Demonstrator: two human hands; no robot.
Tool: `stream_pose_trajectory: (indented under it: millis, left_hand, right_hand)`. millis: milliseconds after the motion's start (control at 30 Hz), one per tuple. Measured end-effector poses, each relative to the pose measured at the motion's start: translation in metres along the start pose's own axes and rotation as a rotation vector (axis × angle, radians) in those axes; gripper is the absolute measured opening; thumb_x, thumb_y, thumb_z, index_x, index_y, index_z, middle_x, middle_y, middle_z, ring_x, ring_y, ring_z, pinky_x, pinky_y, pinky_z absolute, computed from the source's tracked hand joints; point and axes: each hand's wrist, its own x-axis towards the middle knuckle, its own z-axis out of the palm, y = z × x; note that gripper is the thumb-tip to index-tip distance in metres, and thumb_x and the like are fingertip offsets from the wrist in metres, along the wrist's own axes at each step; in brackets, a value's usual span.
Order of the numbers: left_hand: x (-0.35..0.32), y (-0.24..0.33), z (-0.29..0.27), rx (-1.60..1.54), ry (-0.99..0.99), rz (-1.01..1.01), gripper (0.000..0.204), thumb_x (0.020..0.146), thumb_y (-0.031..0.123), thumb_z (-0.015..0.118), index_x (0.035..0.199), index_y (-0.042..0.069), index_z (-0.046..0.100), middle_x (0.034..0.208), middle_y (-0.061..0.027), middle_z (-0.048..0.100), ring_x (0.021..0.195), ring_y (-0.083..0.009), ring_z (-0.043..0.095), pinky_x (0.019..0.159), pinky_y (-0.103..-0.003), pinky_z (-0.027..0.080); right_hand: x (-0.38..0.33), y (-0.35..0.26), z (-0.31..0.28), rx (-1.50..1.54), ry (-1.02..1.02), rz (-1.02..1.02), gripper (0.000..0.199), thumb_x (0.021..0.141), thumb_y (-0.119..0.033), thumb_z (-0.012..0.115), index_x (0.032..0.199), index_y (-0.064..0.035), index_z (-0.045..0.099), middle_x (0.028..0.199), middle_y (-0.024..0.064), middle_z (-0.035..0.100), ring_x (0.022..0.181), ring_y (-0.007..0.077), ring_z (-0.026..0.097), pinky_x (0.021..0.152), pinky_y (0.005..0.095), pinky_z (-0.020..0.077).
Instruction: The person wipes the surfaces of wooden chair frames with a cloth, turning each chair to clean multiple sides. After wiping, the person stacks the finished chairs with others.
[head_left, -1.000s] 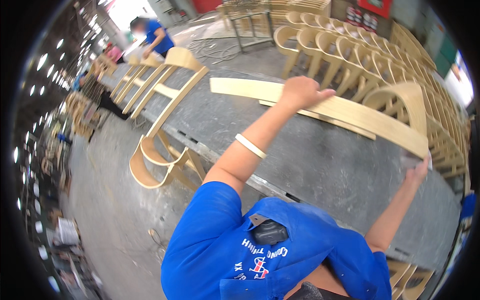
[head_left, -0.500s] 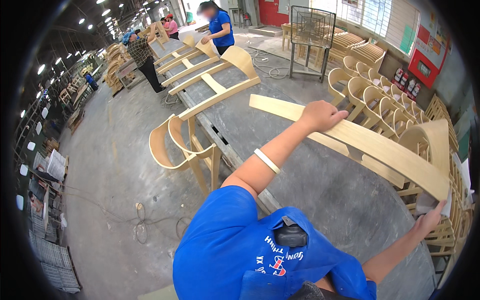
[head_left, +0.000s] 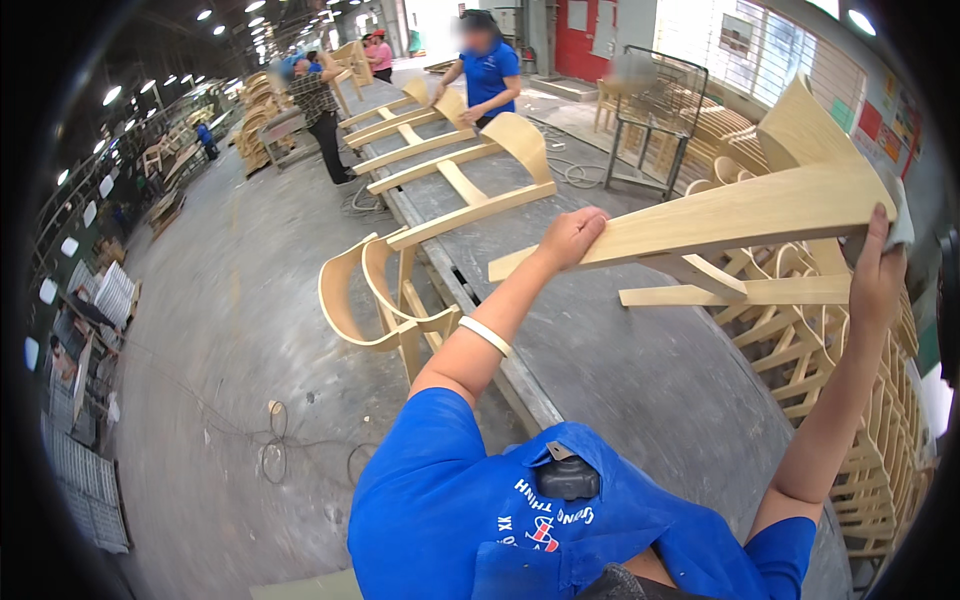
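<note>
A pale wooden chair frame [head_left: 720, 212] is tilted up above the right part of the long grey table [head_left: 640, 400]. Its curved backrest rises at the far right, and a second leg with a cross rail shows below. My left hand [head_left: 575, 238] is closed round the narrow end of the upper leg. At the wide end, by the corner where leg meets backrest, my right hand [head_left: 878, 270] presses a thin pale grey sheet [head_left: 902, 215] against the wood. Whether the sheet is cloth or sanding paper I cannot tell.
Several similar chair frames [head_left: 470, 205] lie along the table, and others [head_left: 375, 300] hang over its left side. More frames [head_left: 850, 400] are stacked at the right. A metal rack [head_left: 655, 130] stands behind. A co-worker in blue [head_left: 488, 80] works across the table. Cables [head_left: 272, 450] lie on the floor.
The chair frame's wide end and backrest have been lifted and turned, bringing its second leg into view. My right hand has risen with it; my left hand has shifted left and slightly down.
</note>
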Motion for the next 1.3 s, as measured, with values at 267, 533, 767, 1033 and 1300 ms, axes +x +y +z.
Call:
stream_pose_trajectory:
  millis: [267,533,767,1033,1300]
  left_hand:
    - [0.030,0.144,-0.009,0.340,0.388,0.466,0.087,0.072,0.033,0.076,0.139,-0.003,0.034,0.118,-0.0234,0.051,0.108,-0.0394,0.051,0.095,-0.045,0.041]
    - [-0.007,0.125,-0.067,0.392,0.594,0.423,0.081,0.068,0.005,0.067,0.141,-0.004,0.032,0.107,-0.0229,0.056,0.096,-0.0403,0.055,0.086,-0.046,0.045]
    - [-0.039,0.105,-0.092,0.420,0.626,0.419,0.083,0.069,-0.001,0.065,0.144,-0.002,0.029,0.113,-0.0234,0.055,0.099,-0.0407,0.055,0.088,-0.044,0.046]
    - [-0.070,0.096,-0.101,0.347,0.612,0.358,0.078,0.071,-0.002,0.063,0.142,-0.002,0.032,0.120,-0.0213,0.054,0.106,-0.0369,0.055,0.092,-0.042,0.045]
    - [-0.103,0.096,-0.105,-0.232,0.447,0.197,0.072,0.079,0.031,0.069,0.136,-0.001,0.038,0.124,-0.0140,0.054,0.111,-0.0241,0.054,0.097,-0.034,0.042]
  right_hand:
    - [0.001,-0.125,0.096,0.125,-0.103,-0.214,0.052,0.101,-0.041,0.045,0.128,0.0029,0.053,0.097,0.0204,0.064,0.090,0.0239,0.064,0.081,0.0346,0.0480]
    - [0.013,0.109,0.037,0.509,0.227,0.292,0.045,0.101,-0.017,0.037,0.137,0.0100,0.039,0.141,0.0154,0.046,0.130,0.0256,0.045,0.110,0.0353,0.0333]
    - [-0.024,0.213,0.073,0.969,0.377,0.808,0.050,0.100,-0.032,0.046,0.138,-0.0007,0.041,0.141,0.0145,0.046,0.126,0.0275,0.048,0.104,0.0426,0.0407]
    - [-0.062,0.207,0.101,1.204,0.413,0.792,0.048,0.100,-0.038,0.044,0.138,-0.0099,0.043,0.139,0.0100,0.048,0.124,0.0283,0.050,0.103,0.0447,0.0425]
    - [-0.109,0.288,0.091,1.331,0.452,0.833,0.043,0.098,-0.041,0.046,0.128,-0.0112,0.051,0.126,0.0071,0.059,0.111,0.0249,0.060,0.097,0.0441,0.0469]
